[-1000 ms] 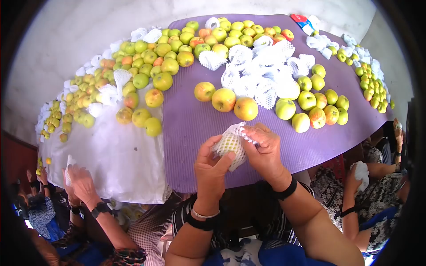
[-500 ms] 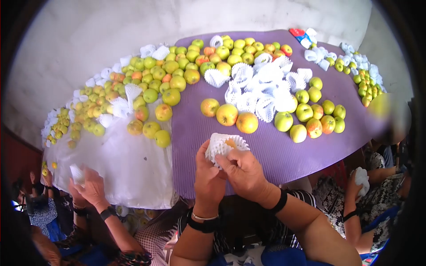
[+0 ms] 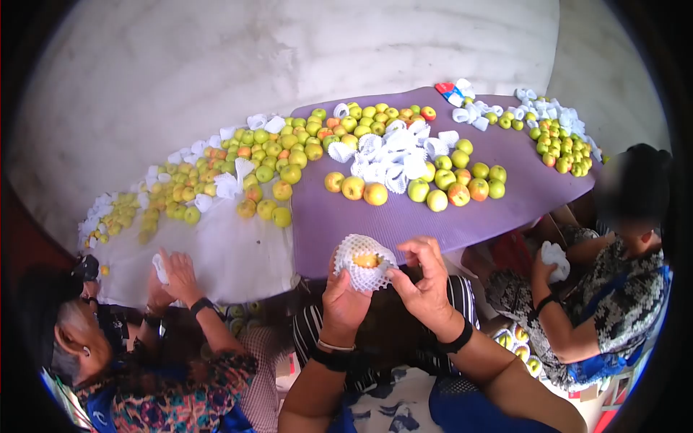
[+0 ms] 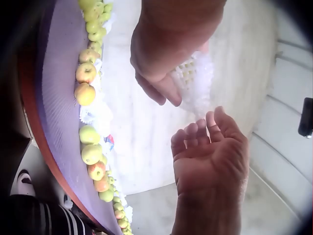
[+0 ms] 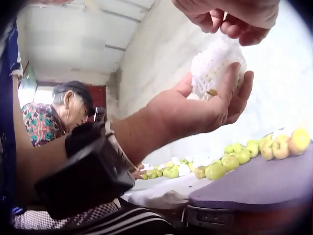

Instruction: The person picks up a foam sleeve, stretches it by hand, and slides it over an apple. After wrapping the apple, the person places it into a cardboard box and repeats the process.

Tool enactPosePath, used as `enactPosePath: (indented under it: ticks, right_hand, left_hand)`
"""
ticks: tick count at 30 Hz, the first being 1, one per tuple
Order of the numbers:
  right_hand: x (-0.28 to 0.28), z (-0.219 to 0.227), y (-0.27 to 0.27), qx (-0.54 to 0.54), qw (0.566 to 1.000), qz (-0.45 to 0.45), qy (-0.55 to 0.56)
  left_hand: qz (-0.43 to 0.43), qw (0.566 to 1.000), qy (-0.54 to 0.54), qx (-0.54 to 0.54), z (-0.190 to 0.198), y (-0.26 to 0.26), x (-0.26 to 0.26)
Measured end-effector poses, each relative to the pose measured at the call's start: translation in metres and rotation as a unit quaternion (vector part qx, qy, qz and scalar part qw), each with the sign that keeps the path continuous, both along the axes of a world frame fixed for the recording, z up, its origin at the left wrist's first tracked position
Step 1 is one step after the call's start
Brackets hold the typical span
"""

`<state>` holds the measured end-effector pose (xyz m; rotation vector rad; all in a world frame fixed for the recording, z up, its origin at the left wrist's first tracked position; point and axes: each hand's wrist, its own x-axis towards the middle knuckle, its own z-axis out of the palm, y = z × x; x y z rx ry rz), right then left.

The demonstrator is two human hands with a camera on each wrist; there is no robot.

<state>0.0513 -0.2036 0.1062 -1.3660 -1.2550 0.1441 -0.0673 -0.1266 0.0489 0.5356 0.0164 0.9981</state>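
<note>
A white foam net [image 3: 351, 250] surrounds a yellow-orange apple [image 3: 367, 260], which shows through the net's opening in the head view. My left hand [image 3: 345, 304] holds the netted apple from below, thumb on its side. At its right is my right hand [image 3: 427, 286], fingers spread and bent, fingertips close to the net's edge. In the left wrist view my right hand [image 4: 210, 161] has its palm exposed beside the net [image 4: 195, 81], with my left hand [image 4: 171, 44] around the fruit. The right wrist view shows my left hand [image 5: 195, 110] cradling the net [image 5: 217, 63] under my right hand [image 5: 234, 17].
Loose apples [image 3: 375, 193] and a heap of foam nets [image 3: 390, 155] lie on the purple mat [image 3: 332, 231]. More apples spread over a pale sheet [image 3: 216, 252] at left. People sit either side: one hand [image 3: 184, 278] at left, another [image 3: 543, 270] at right, near white nets.
My right hand has moved off the net to the right and its fingers have spread. The netted apple now shows its opening toward the head camera. The head view has shifted, showing more of both neighbours.
</note>
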Motion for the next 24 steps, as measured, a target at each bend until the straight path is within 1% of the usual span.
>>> enactPosePath:
  ticks: [1,2,3,4,5,6,8,9,10,13,15,16,17,18,19,20,21,22,23,24]
  right_hand:
    - [-0.004,0.005,-0.007,0.007,0.999,-0.007,-0.032]
    - [-0.008,0.006,-0.012,0.003,0.999,0.031,-0.018]
    - [-0.009,0.002,-0.018,0.001,0.999,0.029,-0.019]
    - [-0.009,-0.003,-0.022,-0.003,0.998,0.063,-0.026]
    - [-0.009,-0.006,-0.025,-0.006,0.995,0.097,-0.033]
    - [-0.01,-0.007,-0.028,-0.003,0.994,0.104,-0.022]
    - [-0.01,-0.012,-0.033,-0.008,0.993,0.107,-0.04]
    - [-0.01,-0.013,-0.035,-0.013,0.992,0.109,-0.058]
    - [-0.014,-0.011,-0.036,0.023,0.992,0.084,-0.092]
    - [-0.019,-0.018,-0.033,0.019,0.993,0.08,-0.085]
    - [-0.02,-0.022,-0.034,0.002,0.995,0.079,-0.065]
    - [-0.019,-0.031,-0.03,-0.06,0.989,0.121,0.063]
    - [-0.019,-0.038,-0.027,-0.12,0.961,0.161,0.191]
    - [-0.019,-0.039,-0.025,-0.112,0.937,0.19,0.271]
    - [-0.02,-0.037,-0.023,-0.112,0.936,0.189,0.273]
    - [-0.021,-0.035,-0.021,-0.114,0.916,0.187,0.335]
    - [-0.022,-0.034,-0.02,-0.115,0.893,0.184,0.395]
    - [-0.02,-0.044,-0.018,-0.115,0.92,0.185,0.326]
    - [-0.018,-0.052,-0.017,-0.115,0.92,0.186,0.325]
    - [-0.018,-0.056,-0.014,-0.116,0.932,0.172,0.298]
  left_hand:
    - [0.009,1.0,0.013,0.02,0.002,-0.011,-0.004]
    - [0.008,1.0,0.012,0.019,0.003,-0.02,-0.008]
    - [0.016,0.998,0.035,0.04,0.004,-0.029,-0.011]
    - [0.025,0.996,0.059,0.062,0.005,-0.038,-0.015]
    - [0.024,0.996,0.059,0.061,0.005,-0.045,-0.019]
    - [0.02,0.994,0.075,0.073,0.005,-0.051,-0.024]
    - [0.018,0.992,0.091,0.085,0.006,-0.06,-0.031]
    - [0.018,0.988,0.119,0.094,0.006,-0.063,-0.034]
    - [0.017,0.984,0.147,0.102,0.006,-0.067,-0.036]
    - [0.036,0.984,0.153,0.089,-0.005,-0.072,-0.037]
    - [0.031,0.987,0.144,0.07,-0.009,-0.076,-0.038]
    - [0.029,0.989,0.135,0.052,-0.01,-0.077,-0.039]
    - [0.028,0.989,0.137,0.051,-0.01,-0.078,-0.04]
    - [0.038,0.99,0.129,0.053,-0.011,-0.078,-0.042]
    - [0.048,0.99,0.12,0.055,-0.011,-0.079,-0.043]
    - [0.048,0.99,0.121,0.054,-0.01,-0.079,-0.045]
    - [0.026,0.993,0.099,0.062,-0.01,-0.078,-0.047]
    - [0.005,0.995,0.075,0.071,-0.008,-0.078,-0.049]
    - [0.007,0.995,0.074,0.072,-0.008,-0.078,-0.049]
    - [0.013,0.994,0.073,0.082,-0.007,-0.079,-0.049]
